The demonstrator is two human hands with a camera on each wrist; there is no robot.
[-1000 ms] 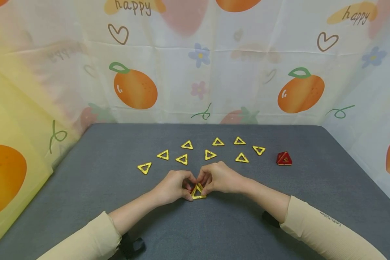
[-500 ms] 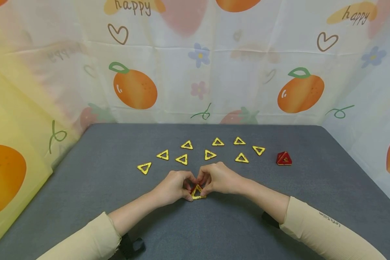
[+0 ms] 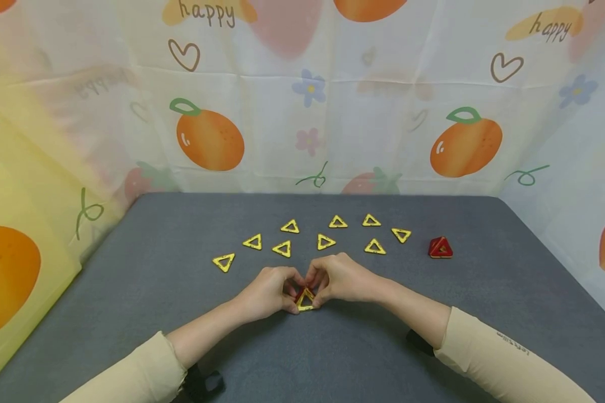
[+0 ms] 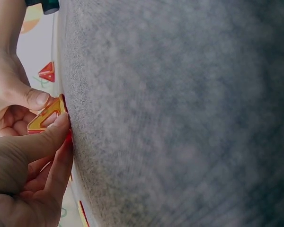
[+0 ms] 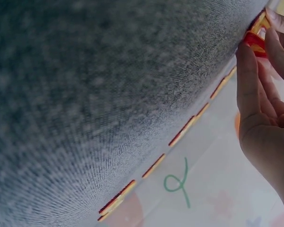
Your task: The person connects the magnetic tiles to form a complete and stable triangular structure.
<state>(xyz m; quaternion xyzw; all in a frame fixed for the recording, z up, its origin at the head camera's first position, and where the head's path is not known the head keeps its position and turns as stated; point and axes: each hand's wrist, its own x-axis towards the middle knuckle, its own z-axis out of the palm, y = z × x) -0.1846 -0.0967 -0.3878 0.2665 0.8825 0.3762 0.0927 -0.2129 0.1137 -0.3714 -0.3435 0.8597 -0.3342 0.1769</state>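
A printed curtain [image 3: 272, 129] hangs behind the dark tabletop [image 3: 307, 358]; it stands well apart from the work and poses little risk. Near the middle of that tabletop, the person's left hand [image 3: 274, 288] and right hand [image 3: 344, 278] meet over one small piece. Each hand has thumb and fingers bent in a close pinch on it, with almost no gap to spare. If one side squeezes harder than the other, the likely fault is a panel skewing or the edges slipping apart.

The held red-and-yellow triangular piece [image 3: 305, 307] sits between the fingertips, low against the surface (whether it bears its full weight there cannot be told). Because the fingers cover its sides, a badly met seam could go unnoticed, and letting go too early might let a face fall.

The finished-looking red pyramid [image 3: 441, 248] stands well to the right, safe from most bumps. Smallest are the nine flat yellow triangles [image 3: 319, 242] beyond the hands; a knuckle lifted carelessly forward could nudge the nearest ones.
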